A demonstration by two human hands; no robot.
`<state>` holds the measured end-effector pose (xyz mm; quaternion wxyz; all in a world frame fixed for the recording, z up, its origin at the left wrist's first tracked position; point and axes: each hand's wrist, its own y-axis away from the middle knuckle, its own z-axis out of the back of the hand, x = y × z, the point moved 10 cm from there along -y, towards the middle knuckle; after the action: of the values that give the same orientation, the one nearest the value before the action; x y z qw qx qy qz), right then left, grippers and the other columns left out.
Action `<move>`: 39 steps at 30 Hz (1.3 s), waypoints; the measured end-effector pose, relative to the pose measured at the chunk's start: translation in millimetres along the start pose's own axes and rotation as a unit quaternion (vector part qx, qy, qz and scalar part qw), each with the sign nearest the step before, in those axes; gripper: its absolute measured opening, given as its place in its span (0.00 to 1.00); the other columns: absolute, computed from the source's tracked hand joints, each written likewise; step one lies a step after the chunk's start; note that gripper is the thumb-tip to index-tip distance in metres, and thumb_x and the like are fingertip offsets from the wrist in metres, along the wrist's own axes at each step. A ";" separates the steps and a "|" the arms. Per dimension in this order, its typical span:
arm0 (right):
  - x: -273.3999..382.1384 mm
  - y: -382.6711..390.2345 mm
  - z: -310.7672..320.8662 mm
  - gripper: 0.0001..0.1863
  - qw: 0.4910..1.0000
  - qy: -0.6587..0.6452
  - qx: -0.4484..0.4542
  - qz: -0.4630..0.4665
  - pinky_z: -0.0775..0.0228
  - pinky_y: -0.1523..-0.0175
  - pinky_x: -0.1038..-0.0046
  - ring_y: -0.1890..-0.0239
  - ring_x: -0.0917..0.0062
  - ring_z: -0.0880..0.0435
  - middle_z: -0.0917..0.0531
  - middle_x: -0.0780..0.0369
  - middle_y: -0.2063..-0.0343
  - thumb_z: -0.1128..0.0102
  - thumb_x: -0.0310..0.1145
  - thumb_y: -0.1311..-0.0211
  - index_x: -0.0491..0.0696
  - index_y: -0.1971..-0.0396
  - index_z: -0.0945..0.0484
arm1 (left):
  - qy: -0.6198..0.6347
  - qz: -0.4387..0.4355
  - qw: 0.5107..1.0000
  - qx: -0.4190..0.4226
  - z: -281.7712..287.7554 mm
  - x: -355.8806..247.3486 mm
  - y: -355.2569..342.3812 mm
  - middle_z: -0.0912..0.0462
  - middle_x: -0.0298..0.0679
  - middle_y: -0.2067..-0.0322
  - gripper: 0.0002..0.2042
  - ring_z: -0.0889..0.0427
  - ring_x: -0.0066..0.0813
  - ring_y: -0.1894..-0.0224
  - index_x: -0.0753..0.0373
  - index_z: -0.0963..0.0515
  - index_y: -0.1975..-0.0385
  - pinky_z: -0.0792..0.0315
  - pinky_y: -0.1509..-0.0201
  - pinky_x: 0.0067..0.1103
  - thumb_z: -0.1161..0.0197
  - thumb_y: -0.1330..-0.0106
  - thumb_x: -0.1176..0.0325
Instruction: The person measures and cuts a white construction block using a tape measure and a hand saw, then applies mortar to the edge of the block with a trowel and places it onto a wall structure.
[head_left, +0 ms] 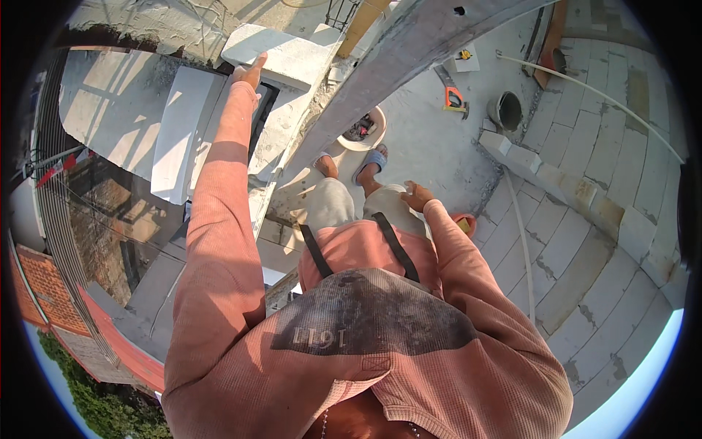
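My left arm reaches far forward. My left hand [250,73] is at the near end of a pale lightweight concrete block [281,57] that lies on the wall top, with one digit stretched over its upper face and the other fingers bent at its end. Another white block [174,132] stands left of my forearm. My right hand [417,196] rests by my right knee, thumb and finger apart, with nothing visible in it. A grey beam [373,84] slants between the wall and the floor where my feet stand.
A pale bucket [375,132] with dark contents stands by my feet. An orange-handled handsaw [454,101] lies on the floor near a black bucket [506,110]. At right rises a block wall [585,132]; a pale hose [521,234] crosses its face. Left of the wall top is a drop.
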<state>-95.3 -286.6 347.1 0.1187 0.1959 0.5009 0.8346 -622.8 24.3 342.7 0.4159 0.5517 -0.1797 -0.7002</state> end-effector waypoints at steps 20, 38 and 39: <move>-33.7 16.6 -94.3 0.37 0.979 -0.202 0.003 -0.011 0.36 0.30 0.62 0.36 0.53 0.23 0.21 0.45 0.40 0.48 0.58 0.34 0.42 0.37 0.25 | -0.199 -0.207 0.958 -0.022 -1.6 -80.3 133.9 0.37 0.60 0.29 0.48 0.36 0.58 0.28 0.67 0.41 0.27 0.37 0.27 0.44 0.35 0.38 0.35; -51.4 33.1 -76.5 0.38 0.980 -0.189 -0.002 -0.057 0.38 0.29 0.63 0.35 0.54 0.24 0.23 0.46 0.38 0.47 0.60 0.34 0.44 0.35 0.27 | -0.517 -0.261 0.815 -0.001 -35.1 -36.8 22.6 0.37 0.43 0.27 0.39 0.40 0.45 0.25 0.52 0.39 0.26 0.36 0.28 0.38 0.39 0.33 0.41; -39.5 29.7 -68.9 0.37 0.982 -0.184 0.003 -0.041 0.37 0.29 0.63 0.35 0.54 0.24 0.23 0.46 0.38 0.48 0.59 0.33 0.44 0.36 0.25 | -0.540 -0.235 0.808 -0.029 -15.0 -44.4 23.2 0.36 0.44 0.27 0.40 0.38 0.46 0.26 0.53 0.39 0.26 0.34 0.29 0.39 0.37 0.35 0.39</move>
<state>-90.8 -370.5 336.0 0.2424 0.3259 0.4806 0.7772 -598.1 48.5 382.0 0.0905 0.0980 -0.2199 -0.9664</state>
